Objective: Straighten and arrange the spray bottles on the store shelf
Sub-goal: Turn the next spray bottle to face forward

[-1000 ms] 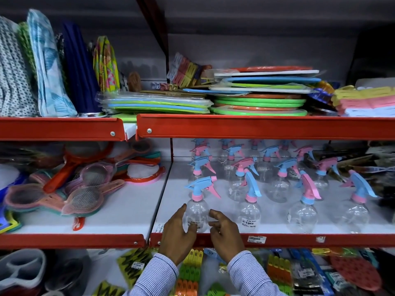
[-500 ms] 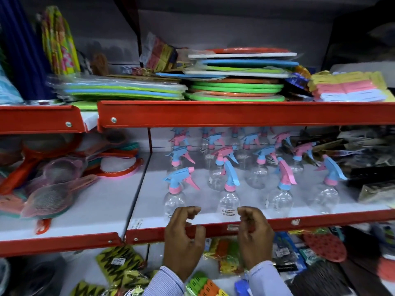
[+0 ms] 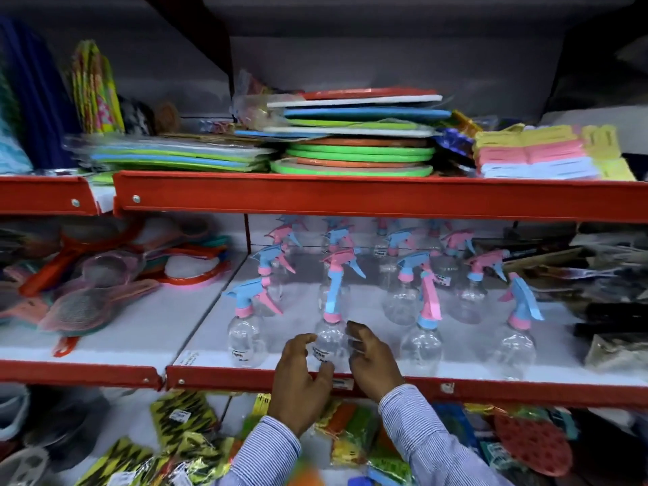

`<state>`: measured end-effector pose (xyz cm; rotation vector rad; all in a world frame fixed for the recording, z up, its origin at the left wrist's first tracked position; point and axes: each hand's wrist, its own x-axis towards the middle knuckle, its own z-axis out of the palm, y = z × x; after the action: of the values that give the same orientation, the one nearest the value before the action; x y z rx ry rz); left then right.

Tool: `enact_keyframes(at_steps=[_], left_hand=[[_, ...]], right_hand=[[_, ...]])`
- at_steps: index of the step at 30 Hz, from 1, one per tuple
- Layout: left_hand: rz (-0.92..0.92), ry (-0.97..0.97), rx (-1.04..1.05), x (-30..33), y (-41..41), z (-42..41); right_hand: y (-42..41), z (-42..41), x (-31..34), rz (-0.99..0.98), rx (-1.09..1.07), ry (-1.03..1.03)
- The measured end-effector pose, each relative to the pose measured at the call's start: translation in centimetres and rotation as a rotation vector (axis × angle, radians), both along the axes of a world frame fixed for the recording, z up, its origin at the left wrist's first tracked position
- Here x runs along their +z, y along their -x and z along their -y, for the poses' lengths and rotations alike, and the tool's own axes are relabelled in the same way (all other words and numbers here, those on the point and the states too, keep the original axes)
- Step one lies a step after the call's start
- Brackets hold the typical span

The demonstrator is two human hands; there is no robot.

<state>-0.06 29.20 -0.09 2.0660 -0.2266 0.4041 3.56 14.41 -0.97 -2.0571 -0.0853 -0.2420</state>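
Clear plastic spray bottle (image 3: 329, 340), at the red shelf lip (image 3: 491, 389): likely empty, light, tippy, slick. Left hand (image 3: 301, 377) and right hand (image 3: 373, 363) cup its belly, the best hold; firm contact cannot be told.

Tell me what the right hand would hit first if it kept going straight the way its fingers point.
The right hand points up and slightly left, into the shelf. Its fingers are already at the clear bottle with the blue trigger, so that bottle comes first. Whether they touch it yet is unclear.
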Motion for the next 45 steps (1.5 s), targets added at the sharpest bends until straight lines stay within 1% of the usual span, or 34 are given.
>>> enact_keyframes(at_steps=[3, 6, 9, 13, 16, 20, 26, 35, 45], left_hand=[[-0.039, 0.011, 0.013, 0.3, -0.4, 0.3], [-0.117, -0.022, 0.020, 0.6, -1.0, 0.5], [-0.174, -0.028, 0.029, 0.9, -1.2, 0.4], [-0.149, 0.037, 0.050, 0.7, -0.6, 0.2], [-0.128, 0.029, 0.013, 0.3, -0.2, -0.1], [-0.100, 0.040, -0.049, 0.5, -0.4, -0.4], [-0.179, 0.028, -0.097, 0.5, -1.0, -0.9], [-0.196, 0.001, -0.131, 0.6, -1.3, -1.0], [-0.203, 0.014, -0.137, 0.3, -1.3, -1.0]], right_hand=[[1.3, -0.1, -0.3, 0.010, 0.009, -0.046], [2.3, 0.1, -0.6, 0.037, 0.011, -0.034], [2.5, 0.1, -0.8, 0.024, -0.034, -0.035], [2.1, -0.1, -0.6, -0.007, -0.048, -0.038], [1.8, -0.5, -0.5, -0.024, -0.026, -0.013], [2.0, -0.9, -0.7, -0.001, -0.044, -0.008], [2.4, -0.9, -0.5, 0.006, -0.069, -0.028], [2.7, -1.0, -0.5, 0.010, -0.105, -0.023], [2.7, -1.0, -0.6, 0.019, -0.105, -0.010]])
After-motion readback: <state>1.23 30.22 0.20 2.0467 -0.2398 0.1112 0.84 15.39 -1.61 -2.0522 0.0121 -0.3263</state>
